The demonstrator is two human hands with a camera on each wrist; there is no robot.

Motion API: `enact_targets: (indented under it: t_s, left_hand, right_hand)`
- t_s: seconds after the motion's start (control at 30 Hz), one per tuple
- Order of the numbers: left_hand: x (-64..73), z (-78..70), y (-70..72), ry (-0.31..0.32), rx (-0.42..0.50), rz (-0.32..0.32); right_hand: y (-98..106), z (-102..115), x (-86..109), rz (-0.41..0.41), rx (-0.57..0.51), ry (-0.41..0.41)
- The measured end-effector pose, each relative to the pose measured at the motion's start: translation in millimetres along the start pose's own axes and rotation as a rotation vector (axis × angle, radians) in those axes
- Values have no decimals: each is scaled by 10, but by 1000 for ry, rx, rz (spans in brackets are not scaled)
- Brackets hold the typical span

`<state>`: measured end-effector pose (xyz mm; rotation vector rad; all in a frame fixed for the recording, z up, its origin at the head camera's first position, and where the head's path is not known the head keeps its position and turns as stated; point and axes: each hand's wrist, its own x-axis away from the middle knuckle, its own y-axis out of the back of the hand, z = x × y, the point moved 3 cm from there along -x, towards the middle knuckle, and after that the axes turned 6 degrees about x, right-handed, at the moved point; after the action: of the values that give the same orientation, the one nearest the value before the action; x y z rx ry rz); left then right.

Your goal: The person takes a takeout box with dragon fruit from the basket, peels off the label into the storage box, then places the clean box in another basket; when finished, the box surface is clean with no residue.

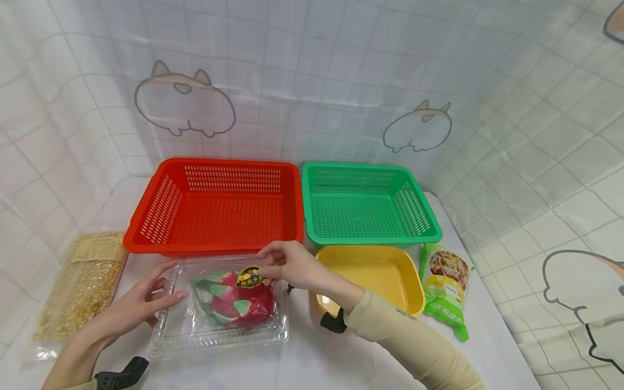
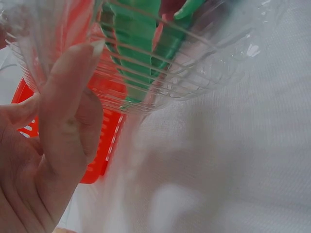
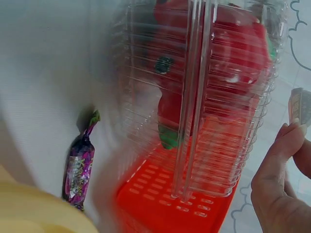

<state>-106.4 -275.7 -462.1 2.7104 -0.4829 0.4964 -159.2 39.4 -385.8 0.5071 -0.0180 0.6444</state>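
A clear plastic clamshell box (image 1: 168, 333) lies on the white table. Inside it is a red dragon fruit (image 1: 246, 309) with green scales, perhaps a toy. My right hand (image 1: 297, 268) is over the box's right side and pinches a black-and-gold sticker (image 1: 249, 277) between thumb and fingertips. In the right wrist view the sticker (image 3: 301, 105) looks apart from the lid. At the box's left edge my left hand (image 1: 136, 303) rests with its thumb straight along the rim. The left wrist view shows that thumb (image 2: 73, 73) against the ribbed side.
Behind the box stand a red basket (image 1: 214, 252) and a green basket (image 1: 375, 240). A yellow tray (image 1: 375, 271) and a green food packet (image 1: 446, 287) are at right. Left lies a bag of grains (image 1: 85, 287). A purple wrapped candy (image 3: 80, 170) sits between box and tray.
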Motion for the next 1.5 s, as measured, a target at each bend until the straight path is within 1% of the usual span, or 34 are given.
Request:
enact_targets:
  t_s: [0.17, 0.27, 0.47, 0.67, 0.7, 0.9, 1.1, 1.37, 1.5]
  left_hand:
    - [-14, 18, -6, -6, -6, -2]
    - [-16, 21, -3, -4, -6, -3]
    - [-10, 16, 4, 11, 4, 2]
    - [-12, -12, -3, 15, 14, -1]
    - [-10, -12, -5, 8, 10, 2]
    - [-12, 0, 4, 13, 2, 0]
    - [-9, -17, 4, 3, 0, -3]
    - [-6, -17, -3, 5, -6, -1]
    - [-9, -11, -1, 19, -4, -3]
  right_hand:
    - [28, -12, 44, -11, -37, 60]
    - [59, -27, 62, -16, -17, 79]
    - [96, -68, 84, -5, 43, 67]
    - [124, -111, 99, -34, 53, 61]
    - [131, -119, 103, -42, 47, 57]
    - [183, -165, 141, -84, 11, 10]
    - [253, -215, 171, -75, -59, -36]
    - [387, -315, 225, -127, -5, -67]
    - [446, -389, 246, -128, -28, -78]
